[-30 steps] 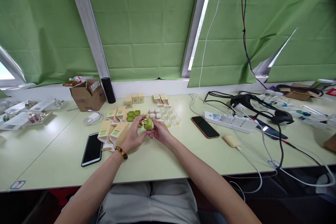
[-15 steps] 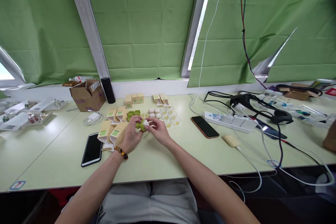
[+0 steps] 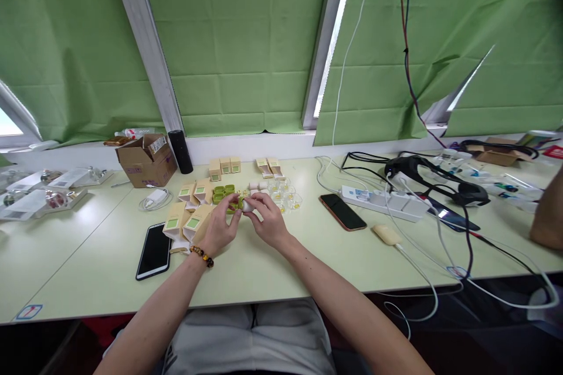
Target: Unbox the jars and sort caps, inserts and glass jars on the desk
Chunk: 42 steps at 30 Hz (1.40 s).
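Note:
Both hands meet over the middle of the table, fingers pinched close together. My left hand (image 3: 223, 227) is closed on a small green piece (image 3: 240, 202), mostly covered by fingertips. My right hand (image 3: 266, 221) grips a small white rounded piece (image 3: 247, 206) against it; whether the two are joined I cannot tell. Just behind the hands are several green square pieces (image 3: 224, 190) and a few white cylinders (image 3: 258, 186). Clear round plastic pieces with yellow centres (image 3: 285, 194) lie to the right. Beside my left hand stand cream cartons with green windows (image 3: 193, 224).
A black phone (image 3: 153, 251) lies at the left and another phone (image 3: 342, 212) at the right. Further right are a power strip (image 3: 383, 202), a yellowish mouse-shaped object (image 3: 386, 234), cables and a black headset (image 3: 435, 179). A cardboard box (image 3: 147, 162) stands back left. Another person's arm (image 3: 549, 217) shows at the right edge.
The white piece has been turned and sits lower between my fingers, with the green piece now more hidden. My right fingers have shifted over it. The other person's arm reaches further in.

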### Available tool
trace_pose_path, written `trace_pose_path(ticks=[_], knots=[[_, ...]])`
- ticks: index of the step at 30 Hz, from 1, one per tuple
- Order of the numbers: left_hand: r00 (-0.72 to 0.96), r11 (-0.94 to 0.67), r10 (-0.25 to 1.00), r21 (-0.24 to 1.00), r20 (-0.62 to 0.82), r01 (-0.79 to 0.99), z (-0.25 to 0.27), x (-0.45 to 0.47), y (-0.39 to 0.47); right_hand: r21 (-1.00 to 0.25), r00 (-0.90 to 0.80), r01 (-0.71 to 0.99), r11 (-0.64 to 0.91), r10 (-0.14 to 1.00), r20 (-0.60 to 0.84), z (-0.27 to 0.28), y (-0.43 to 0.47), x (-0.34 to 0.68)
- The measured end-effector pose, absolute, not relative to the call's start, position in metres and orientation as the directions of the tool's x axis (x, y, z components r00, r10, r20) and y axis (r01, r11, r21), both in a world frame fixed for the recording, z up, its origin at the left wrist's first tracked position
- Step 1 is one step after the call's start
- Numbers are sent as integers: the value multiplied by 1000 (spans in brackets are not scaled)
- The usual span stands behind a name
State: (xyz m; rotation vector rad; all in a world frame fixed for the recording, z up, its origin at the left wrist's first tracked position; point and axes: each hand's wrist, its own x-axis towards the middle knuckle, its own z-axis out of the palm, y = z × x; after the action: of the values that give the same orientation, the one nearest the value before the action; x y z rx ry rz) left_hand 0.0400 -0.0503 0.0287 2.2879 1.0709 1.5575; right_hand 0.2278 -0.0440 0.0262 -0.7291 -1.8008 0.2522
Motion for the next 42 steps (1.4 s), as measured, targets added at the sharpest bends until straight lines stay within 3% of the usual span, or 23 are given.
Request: trace_pose_path(ticks=[6, 14, 17, 25, 42], knots=[[214, -699, 675, 519, 707, 492, 26, 42, -50, -442, -262, 412, 797, 568, 780, 19, -40, 228], [193, -671, 691, 520, 696, 529, 25, 43, -50, -139, -353, 609, 781, 423, 835, 27, -42, 230], [178, -657, 697, 519, 695, 547, 25, 45, -50, -78, -375, 640, 764, 399, 837, 29, -43, 228], [176, -656, 699, 525, 693, 542, 25, 44, -50, -77, -382, 637, 767, 401, 833, 24, -40, 228], [47, -480, 839, 699, 542, 530, 34, 53, -55, -75, -395, 717, 693, 492, 776, 22, -43, 210]])
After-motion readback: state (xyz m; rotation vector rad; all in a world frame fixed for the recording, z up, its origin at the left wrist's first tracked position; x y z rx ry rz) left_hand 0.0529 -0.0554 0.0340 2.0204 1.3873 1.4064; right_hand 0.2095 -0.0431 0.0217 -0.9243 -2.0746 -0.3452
